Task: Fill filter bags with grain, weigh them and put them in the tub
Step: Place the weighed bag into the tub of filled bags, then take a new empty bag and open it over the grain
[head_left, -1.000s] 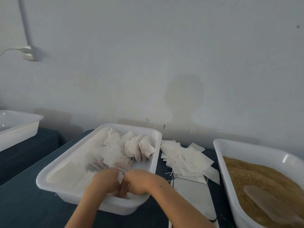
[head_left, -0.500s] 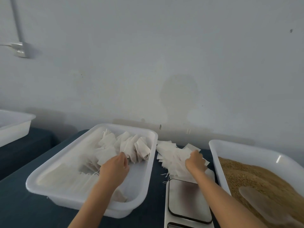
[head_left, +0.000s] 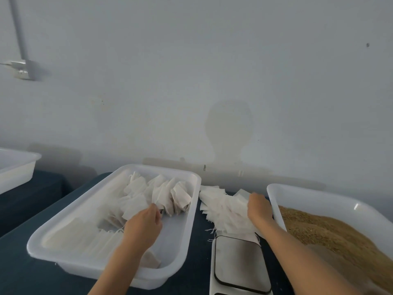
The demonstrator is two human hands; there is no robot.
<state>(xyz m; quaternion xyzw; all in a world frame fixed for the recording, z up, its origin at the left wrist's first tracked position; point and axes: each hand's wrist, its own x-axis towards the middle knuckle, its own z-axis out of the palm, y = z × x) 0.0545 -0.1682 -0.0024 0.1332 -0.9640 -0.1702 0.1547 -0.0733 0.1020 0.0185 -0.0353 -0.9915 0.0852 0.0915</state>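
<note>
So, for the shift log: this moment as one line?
left hand: in white plastic tub | right hand: on loose white filter-bag pile | scale: bare

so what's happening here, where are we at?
A person is bagging grain at a table. The left hand is inside the white tub, at the filled bags stacked there. The right hand rests on the loose pile of empty filter bags between the tub and the grain tub; whether it has one pinched is hidden. The scale in front of the pile has nothing on it, so no bag is being weighed.
</note>
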